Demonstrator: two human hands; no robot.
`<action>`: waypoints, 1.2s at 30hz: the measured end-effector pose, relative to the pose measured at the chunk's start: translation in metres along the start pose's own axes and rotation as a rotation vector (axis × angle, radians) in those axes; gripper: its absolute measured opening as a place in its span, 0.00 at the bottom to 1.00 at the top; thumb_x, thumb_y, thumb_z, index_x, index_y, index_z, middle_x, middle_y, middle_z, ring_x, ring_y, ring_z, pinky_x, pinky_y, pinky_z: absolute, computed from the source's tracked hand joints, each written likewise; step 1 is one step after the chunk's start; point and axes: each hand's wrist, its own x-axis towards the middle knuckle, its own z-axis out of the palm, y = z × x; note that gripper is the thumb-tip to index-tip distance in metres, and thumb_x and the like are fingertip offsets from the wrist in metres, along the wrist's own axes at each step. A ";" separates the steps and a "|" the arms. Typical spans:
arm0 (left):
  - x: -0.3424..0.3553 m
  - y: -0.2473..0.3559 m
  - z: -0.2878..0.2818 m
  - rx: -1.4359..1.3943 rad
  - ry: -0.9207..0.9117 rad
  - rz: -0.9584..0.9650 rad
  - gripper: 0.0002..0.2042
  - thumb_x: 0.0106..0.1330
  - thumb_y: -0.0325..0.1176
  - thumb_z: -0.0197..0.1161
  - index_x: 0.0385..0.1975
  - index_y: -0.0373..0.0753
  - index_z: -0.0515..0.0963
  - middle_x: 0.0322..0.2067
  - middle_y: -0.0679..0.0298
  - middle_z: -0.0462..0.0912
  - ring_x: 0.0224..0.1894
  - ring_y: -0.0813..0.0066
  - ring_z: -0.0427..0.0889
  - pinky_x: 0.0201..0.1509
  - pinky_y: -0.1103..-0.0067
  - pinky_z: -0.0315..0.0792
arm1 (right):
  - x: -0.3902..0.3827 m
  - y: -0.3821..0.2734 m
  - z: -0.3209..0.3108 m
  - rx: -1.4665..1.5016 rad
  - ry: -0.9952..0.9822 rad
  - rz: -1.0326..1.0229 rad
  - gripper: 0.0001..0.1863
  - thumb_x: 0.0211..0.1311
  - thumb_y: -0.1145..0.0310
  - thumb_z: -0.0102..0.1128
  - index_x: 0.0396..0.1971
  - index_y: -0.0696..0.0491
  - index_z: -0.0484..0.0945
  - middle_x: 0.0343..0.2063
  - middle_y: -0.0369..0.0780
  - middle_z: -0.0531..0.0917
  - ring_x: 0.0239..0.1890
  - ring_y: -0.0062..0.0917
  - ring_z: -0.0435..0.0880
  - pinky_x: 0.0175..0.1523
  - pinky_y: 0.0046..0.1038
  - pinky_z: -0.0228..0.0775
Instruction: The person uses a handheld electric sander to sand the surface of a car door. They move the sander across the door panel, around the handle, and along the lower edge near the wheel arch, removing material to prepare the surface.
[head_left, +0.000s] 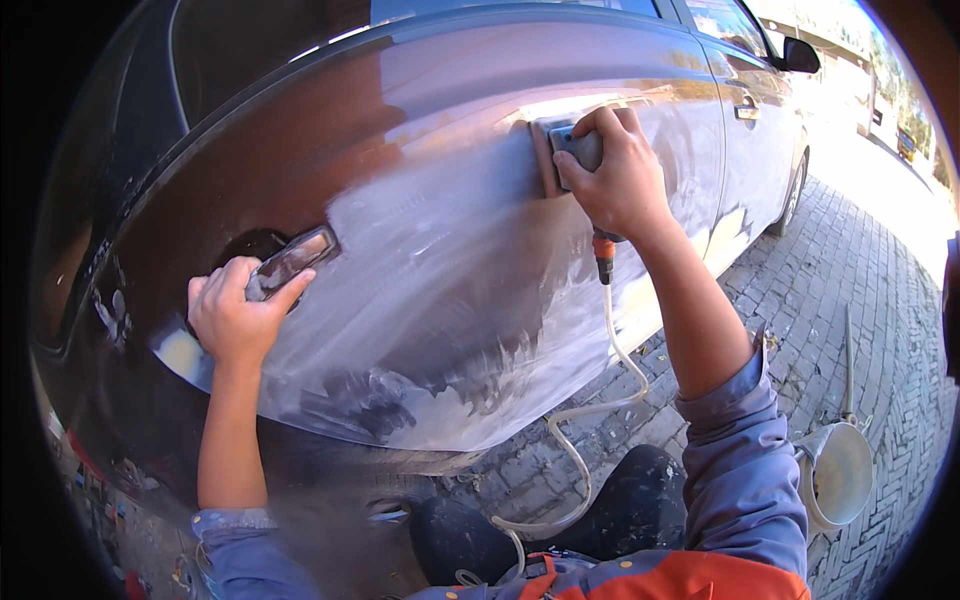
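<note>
In front of me stands a dark brown car door (455,325), its panel covered with whitish, dusty sanded patches. My right hand (628,185) is wrapped over the top of an air sander (577,150), whose flat pad rests against the upper door panel. From an orange-collared fitting below my wrist, a pale air hose (612,330) loops down toward my legs. On the left, my left hand (235,312) grips the dusty door handle (297,262), with the thumb along its lower side and the other fingers partly hidden.
Brick paving (800,270) lies beside the car. A pale bucket (838,478) lies tilted at the lower right, near a thin pole (848,360). The front door handle (747,110) and side mirror (800,55) stick out farther along. My dark-trousered knees (635,500) are close below the door.
</note>
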 end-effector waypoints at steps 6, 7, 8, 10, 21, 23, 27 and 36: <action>0.002 -0.002 -0.003 -0.054 0.030 -0.014 0.26 0.49 0.62 0.83 0.26 0.45 0.83 0.24 0.65 0.87 0.28 0.64 0.85 0.40 0.69 0.69 | -0.026 -0.095 0.016 0.024 -0.014 -0.064 0.18 0.63 0.55 0.72 0.47 0.47 0.79 0.53 0.44 0.79 0.48 0.47 0.87 0.51 0.46 0.81; -0.001 -0.002 0.000 -0.076 0.037 -0.018 0.26 0.49 0.62 0.83 0.26 0.45 0.83 0.24 0.65 0.87 0.28 0.65 0.85 0.40 0.69 0.69 | -0.030 -0.107 0.018 -0.002 -0.018 -0.081 0.17 0.64 0.54 0.71 0.46 0.46 0.79 0.53 0.43 0.79 0.46 0.46 0.88 0.49 0.46 0.82; -0.001 -0.004 -0.001 -0.087 0.050 -0.016 0.26 0.49 0.62 0.82 0.25 0.45 0.83 0.24 0.65 0.87 0.28 0.65 0.85 0.40 0.69 0.69 | -0.034 -0.119 0.020 0.003 -0.016 -0.089 0.17 0.64 0.54 0.71 0.46 0.46 0.79 0.53 0.44 0.79 0.46 0.47 0.88 0.49 0.46 0.82; -0.001 -0.005 -0.001 -0.113 0.078 -0.012 0.25 0.49 0.62 0.82 0.25 0.45 0.82 0.24 0.66 0.87 0.28 0.66 0.85 0.40 0.70 0.69 | -0.041 -0.142 0.026 0.011 -0.010 -0.102 0.17 0.64 0.53 0.71 0.46 0.47 0.79 0.53 0.44 0.79 0.46 0.47 0.88 0.50 0.46 0.82; -0.006 -0.015 0.001 -0.154 0.049 -0.011 0.25 0.53 0.64 0.77 0.27 0.46 0.83 0.25 0.66 0.87 0.28 0.66 0.86 0.42 0.71 0.70 | -0.079 -0.193 0.048 0.055 0.012 -0.118 0.18 0.61 0.58 0.74 0.46 0.49 0.80 0.51 0.45 0.79 0.45 0.50 0.87 0.50 0.47 0.80; -0.008 -0.015 0.003 -0.150 0.039 -0.013 0.26 0.54 0.65 0.76 0.28 0.46 0.83 0.25 0.66 0.88 0.29 0.67 0.86 0.43 0.71 0.71 | -0.093 -0.186 0.052 0.072 0.019 -0.069 0.18 0.61 0.59 0.75 0.46 0.49 0.79 0.51 0.46 0.79 0.45 0.50 0.87 0.50 0.47 0.81; -0.007 -0.015 0.000 -0.144 0.014 -0.023 0.26 0.55 0.66 0.75 0.30 0.46 0.84 0.26 0.66 0.88 0.30 0.67 0.87 0.44 0.70 0.71 | -0.118 -0.177 0.057 0.074 0.027 -0.164 0.16 0.61 0.61 0.74 0.45 0.48 0.80 0.51 0.43 0.78 0.47 0.45 0.86 0.46 0.45 0.82; -0.008 -0.017 -0.003 -0.223 0.006 0.003 0.23 0.66 0.61 0.69 0.32 0.44 0.85 0.28 0.62 0.89 0.32 0.63 0.88 0.45 0.68 0.71 | -0.128 -0.211 0.063 0.058 -0.022 -0.290 0.15 0.60 0.64 0.74 0.45 0.46 0.79 0.51 0.42 0.78 0.48 0.42 0.86 0.38 0.42 0.83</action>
